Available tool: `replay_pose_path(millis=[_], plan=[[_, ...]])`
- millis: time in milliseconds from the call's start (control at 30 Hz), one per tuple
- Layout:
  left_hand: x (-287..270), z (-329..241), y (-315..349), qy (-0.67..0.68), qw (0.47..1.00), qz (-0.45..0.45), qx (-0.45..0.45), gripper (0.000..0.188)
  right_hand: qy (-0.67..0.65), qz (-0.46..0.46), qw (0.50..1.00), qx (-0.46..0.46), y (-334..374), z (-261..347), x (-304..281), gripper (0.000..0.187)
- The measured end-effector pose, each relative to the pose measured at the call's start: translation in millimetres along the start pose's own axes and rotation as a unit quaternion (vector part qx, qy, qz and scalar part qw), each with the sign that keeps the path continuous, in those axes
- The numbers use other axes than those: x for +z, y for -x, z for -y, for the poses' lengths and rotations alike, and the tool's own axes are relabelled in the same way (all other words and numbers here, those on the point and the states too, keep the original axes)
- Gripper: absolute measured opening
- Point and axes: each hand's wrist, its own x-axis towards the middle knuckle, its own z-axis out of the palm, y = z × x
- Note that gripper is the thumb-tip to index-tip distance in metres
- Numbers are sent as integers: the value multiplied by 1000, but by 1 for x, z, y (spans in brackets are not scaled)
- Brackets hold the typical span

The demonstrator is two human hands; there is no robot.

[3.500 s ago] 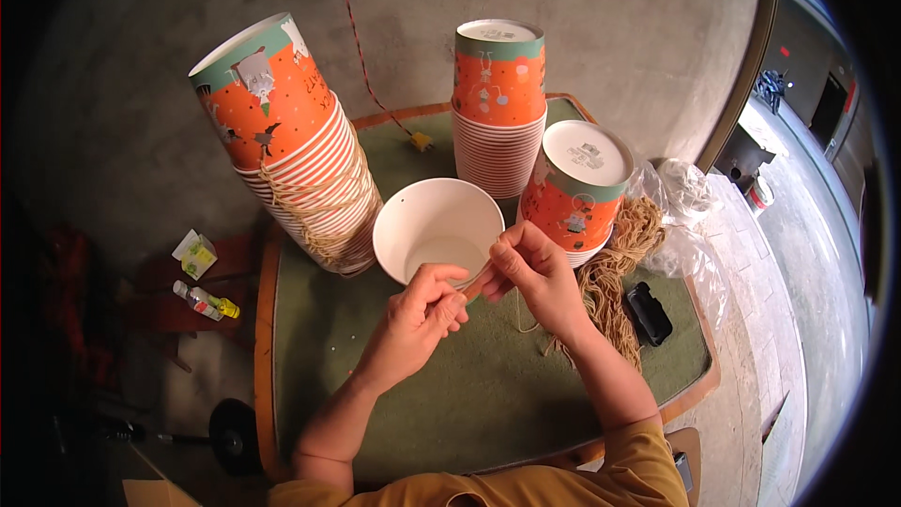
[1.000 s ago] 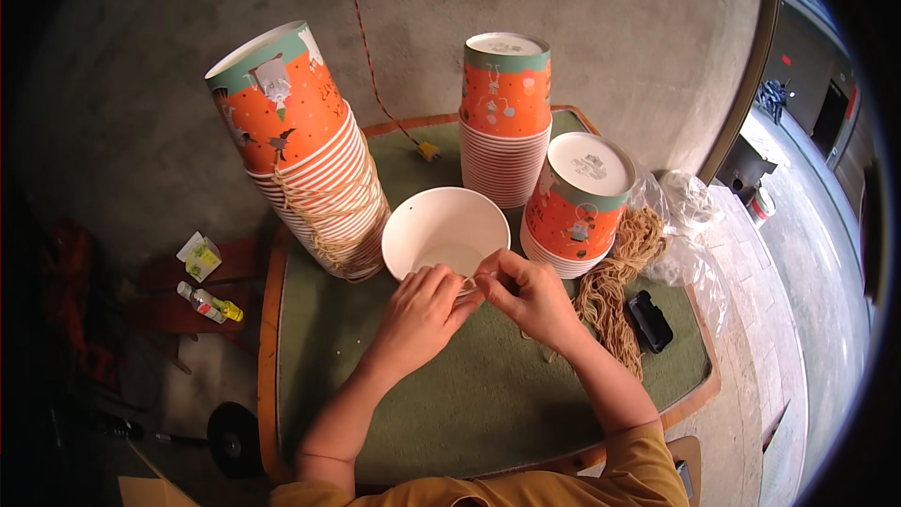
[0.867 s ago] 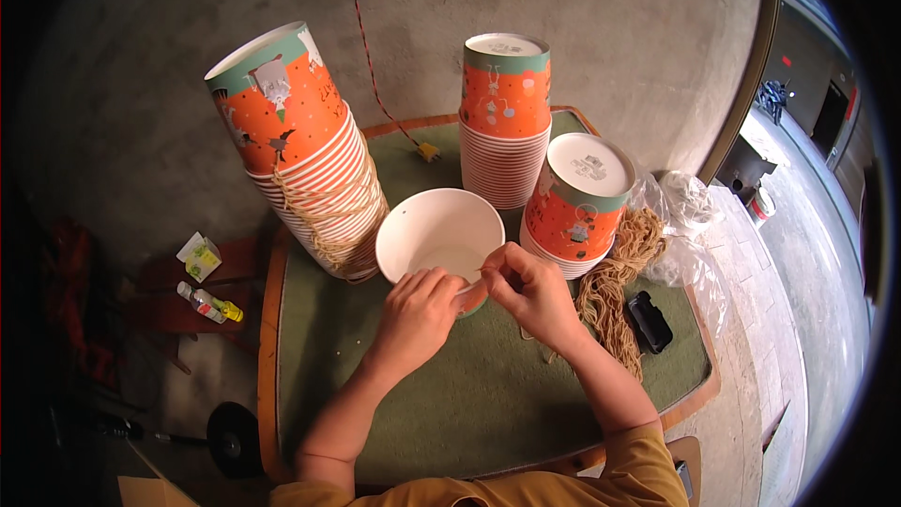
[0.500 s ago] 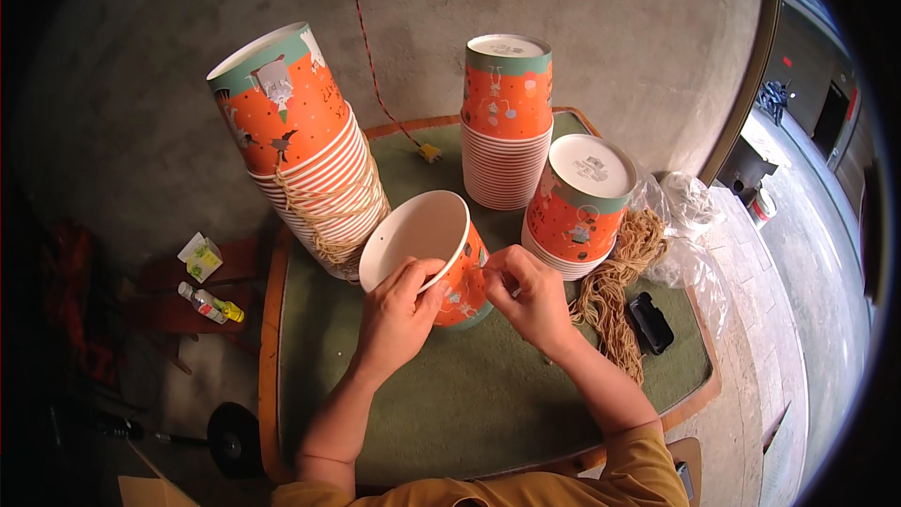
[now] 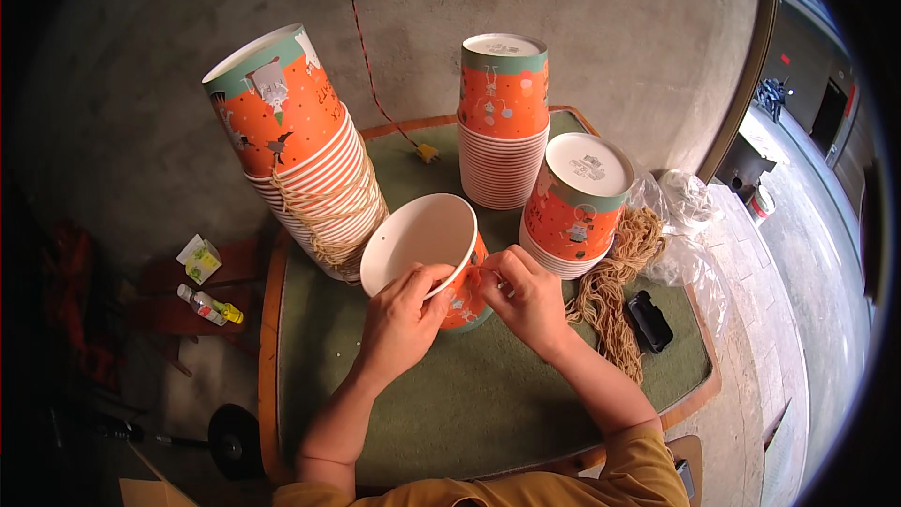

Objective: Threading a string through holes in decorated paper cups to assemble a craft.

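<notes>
An orange paper bucket with a white inside stands tilted on the green tabletop, its mouth toward me. A small dark hole shows in its far wall. My left hand is closed on the near rim, thumb outside. Against the bucket's right outer side, my right hand is pinched; what its fingertips hold, if anything, is too small to make out. Behind to the left leans a tall stack of like buckets, upside down, with tan cord looped round it. A bundle of tan cord lies right of my right hand.
Two more upside-down bucket stacks stand behind, one tall and one short. Beside the cord lie a black plastic tray and clear plastic bags. A yellow plug rests near the table's back edge.
The bucket has turned slightly and its mouth has shifted a little right. My right hand has moved slightly left, closer against the bucket's side. My left hand keeps its hold.
</notes>
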Motion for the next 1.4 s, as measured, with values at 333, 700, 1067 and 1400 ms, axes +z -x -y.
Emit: replay_pose_path(millis=[333, 700, 1067, 1400], plan=[[0, 0, 0, -10, 1000, 3, 12, 20, 26, 6, 999, -22, 0, -3, 2, 13], [-6, -1, 2, 36, 996, 64, -58, 26, 69, 36, 992, -99, 0, 2, -1, 19], [11, 5, 3, 53, 996, 54, -49, 5, 77, 78, 983, -145, -2, 2, -4, 23], [17, 26, 8, 266, 956, 95, -82, 18, 68, 96, 980, -161, -5, 4, -8, 22]])
